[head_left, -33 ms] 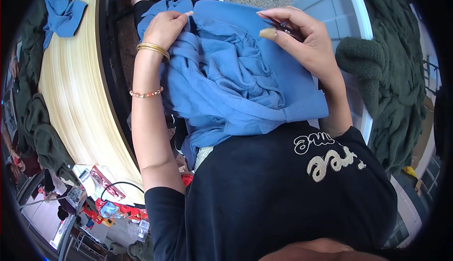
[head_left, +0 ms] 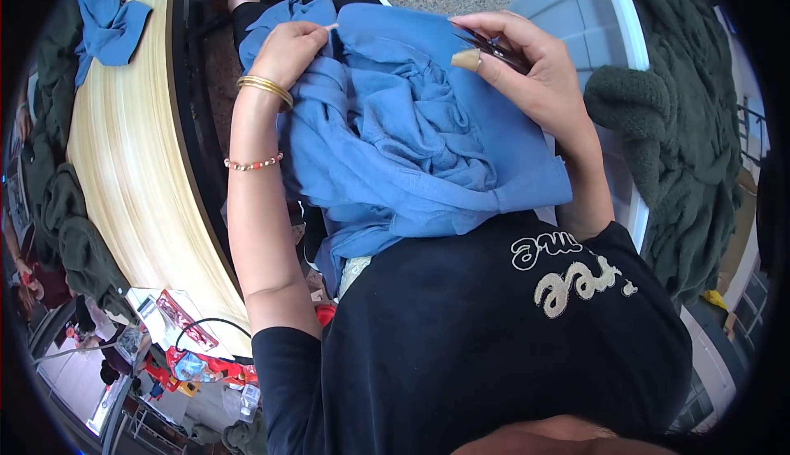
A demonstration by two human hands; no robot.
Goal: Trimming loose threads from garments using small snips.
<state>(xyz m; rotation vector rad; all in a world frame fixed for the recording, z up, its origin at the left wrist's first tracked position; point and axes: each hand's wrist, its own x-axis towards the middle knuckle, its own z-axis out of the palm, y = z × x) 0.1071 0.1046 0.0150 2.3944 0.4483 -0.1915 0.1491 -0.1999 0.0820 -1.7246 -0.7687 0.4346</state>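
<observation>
A bunched blue garment [head_left: 411,138] lies across my lap, with many folds in its middle and a flatter panel on the right. My left hand [head_left: 290,48] is closed at its far left part, thumb and fingers pinching the cloth edge. In my right hand [head_left: 531,64], above the flat panel, is a pair of dark thread snips [head_left: 499,52]. Their slim pointed blades face left, toward the garment, and look slightly apart. The right thumb tip has a tan covering. The cloth's underside and the ends of the left fingers are hidden.
Left of me runs a pale wooden table [head_left: 123,150] with another blue garment [head_left: 113,27] at its far end. Dark green fabric [head_left: 82,249] hangs along its left side. At right stand a light blue plastic bin [head_left: 580,11] and a dark green fleece heap [head_left: 691,142].
The snips' blades show a little more clearly beside the right fingers. My left hand has shifted very slightly; the garment lies as before.
</observation>
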